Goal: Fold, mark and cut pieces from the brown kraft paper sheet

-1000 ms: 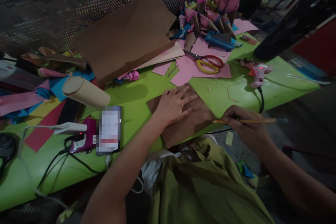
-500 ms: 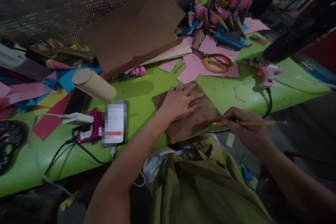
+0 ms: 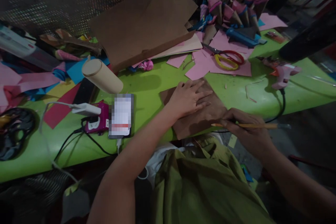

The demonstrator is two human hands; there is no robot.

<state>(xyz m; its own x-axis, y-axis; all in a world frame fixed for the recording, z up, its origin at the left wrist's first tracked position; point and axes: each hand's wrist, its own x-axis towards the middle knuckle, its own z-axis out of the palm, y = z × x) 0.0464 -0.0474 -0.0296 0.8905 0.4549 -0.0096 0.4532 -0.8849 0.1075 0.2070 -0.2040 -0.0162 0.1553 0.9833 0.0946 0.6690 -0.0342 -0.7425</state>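
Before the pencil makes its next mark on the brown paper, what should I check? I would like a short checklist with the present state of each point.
1. Left hand lies flat on the brown paper piece, pinning it: ok.
2. Right hand grips the yellow wooden pencil between its fingers: ok.
3. Pencil tip lies over the paper's right edge: ok; whether it touches, cannot tell.
4. Paper fully supported by the green table: not ok, its near corner hangs over the table edge.
5. Red and yellow scissors lie apart from both hands: ok.
6. Pink glue gun and its black cord keep clear of the paper: ok.
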